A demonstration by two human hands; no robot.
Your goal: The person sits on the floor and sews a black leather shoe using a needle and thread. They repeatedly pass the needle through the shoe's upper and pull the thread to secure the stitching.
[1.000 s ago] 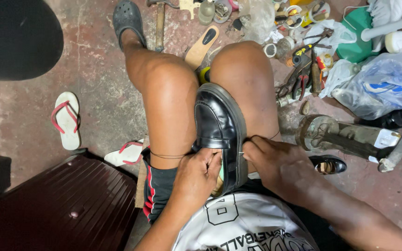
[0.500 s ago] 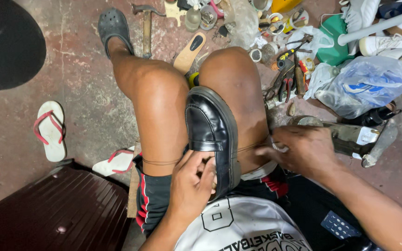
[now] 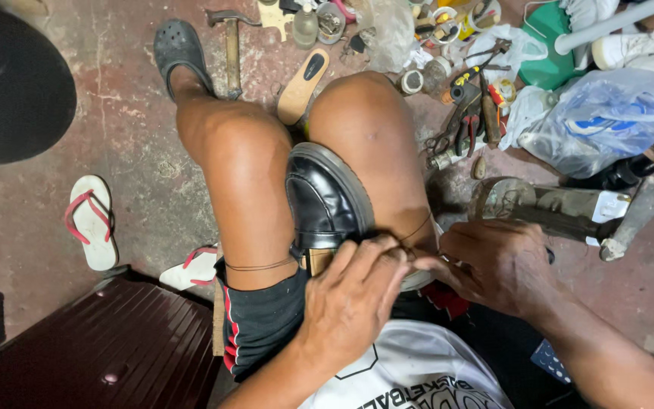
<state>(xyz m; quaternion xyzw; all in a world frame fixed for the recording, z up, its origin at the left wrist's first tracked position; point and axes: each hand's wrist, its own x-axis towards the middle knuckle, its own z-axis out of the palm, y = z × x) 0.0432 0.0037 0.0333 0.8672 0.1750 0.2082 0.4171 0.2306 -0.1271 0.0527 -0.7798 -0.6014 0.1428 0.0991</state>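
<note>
Shoe (image 3: 325, 201) clamped between the knees, centre frame, toe pointing up-frame. Left hand (image 3: 353, 299) grips its heel end, fingers closed on the upper. Right hand (image 3: 493, 265) pinches thread (image 3: 415, 229) at the shoe's right edge. Advice: keep knees tight, pull the thread taut along the seam.

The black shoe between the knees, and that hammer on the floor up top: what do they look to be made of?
The black shoe looks like smooth polished leather or a synthetic lookalike: it throws bright glossy highlights across the toe, and a paler sole edge rims it. The left hand covers its rear. The hammer appears to have a wooden handle, tan and matt, with a dark, dull metal head, seemingly worn.
</note>
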